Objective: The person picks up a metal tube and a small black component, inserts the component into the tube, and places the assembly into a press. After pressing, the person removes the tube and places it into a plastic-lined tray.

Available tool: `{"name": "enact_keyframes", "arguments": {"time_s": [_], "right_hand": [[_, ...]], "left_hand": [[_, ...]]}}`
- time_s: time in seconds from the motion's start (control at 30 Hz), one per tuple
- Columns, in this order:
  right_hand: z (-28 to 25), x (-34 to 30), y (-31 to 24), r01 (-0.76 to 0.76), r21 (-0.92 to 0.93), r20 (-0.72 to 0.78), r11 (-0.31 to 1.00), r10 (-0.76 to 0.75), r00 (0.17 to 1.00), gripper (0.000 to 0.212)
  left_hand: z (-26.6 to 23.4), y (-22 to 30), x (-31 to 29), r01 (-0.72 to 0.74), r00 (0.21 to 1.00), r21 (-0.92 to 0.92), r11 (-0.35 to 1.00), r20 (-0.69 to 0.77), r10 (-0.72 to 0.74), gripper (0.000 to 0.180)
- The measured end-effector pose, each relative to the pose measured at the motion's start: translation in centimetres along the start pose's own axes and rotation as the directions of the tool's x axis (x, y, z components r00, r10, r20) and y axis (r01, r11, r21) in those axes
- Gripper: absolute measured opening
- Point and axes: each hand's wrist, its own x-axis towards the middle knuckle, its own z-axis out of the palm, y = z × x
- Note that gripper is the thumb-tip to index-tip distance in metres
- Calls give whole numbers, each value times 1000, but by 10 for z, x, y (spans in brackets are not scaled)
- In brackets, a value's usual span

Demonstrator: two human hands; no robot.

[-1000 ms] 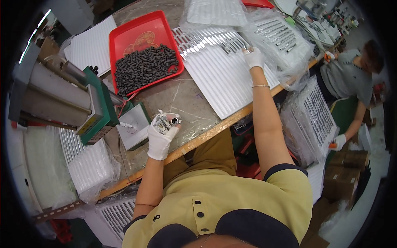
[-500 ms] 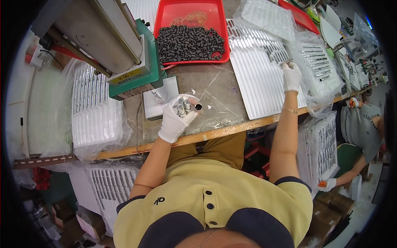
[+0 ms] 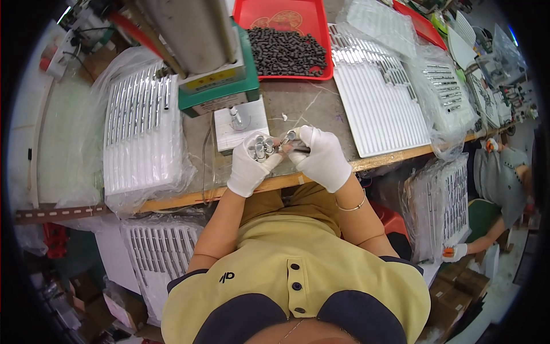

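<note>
Both my hands wear white gloves and meet in front of the press, over the bench's front edge. My left hand point(image 3: 247, 169) is cupped and closed around several short shiny metal tubes point(image 3: 261, 149), whose open ends face up. Against its fingertips, my right hand point(image 3: 325, 157) pinches a short metal tube point(image 3: 290, 136). A dark cylindrical piece point(image 3: 301, 149) also shows between the hands; which hand holds it is hard to tell. Just beyond stands the green press point(image 3: 220, 97), with a small upright metal pin point(image 3: 235, 113) on its pale base plate point(image 3: 255, 123).
A red tray point(image 3: 329, 54) of small black sleeves point(image 3: 286, 53) sits at the back. White ribbed trays point(image 3: 381, 123) with metal tubes lie right, and a plastic-wrapped one point(image 3: 134, 166) left. Another person's gloved hand point(image 3: 456, 252) is at far right, beside more wrapped trays.
My right hand has come from the ribbed tray at right to my left hand, bringing a metal tube. The view has shifted slightly; my left hand still holds its tubes.
</note>
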Motion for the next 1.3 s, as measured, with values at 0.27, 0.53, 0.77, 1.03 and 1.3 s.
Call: {"name": "enact_keyframes", "arguments": {"time_s": [0.27,0.53,0.77,1.03,1.3], "right_hand": [[50,1,12,-188,104,114,977,176,978,19],[93,63,26,-346,-97,180,933,358,916,28],[102,70,14,-353,-269,347,896,432,832,33],[64,26,7,-528,422,339,737,412,846,33],[51,6,5,-552,296,341,780,453,824,21]], "left_hand": [[-32,-11,-2,-30,983,6,1000,-179,30,41],[-97,9,71,262,957,404,877,7,-289,48],[-113,-32,56,130,991,-36,991,-16,-130,35],[-97,-1,3,159,986,-88,983,71,-153,26],[-54,16,-11,-8,990,258,966,140,-29,24]]}}
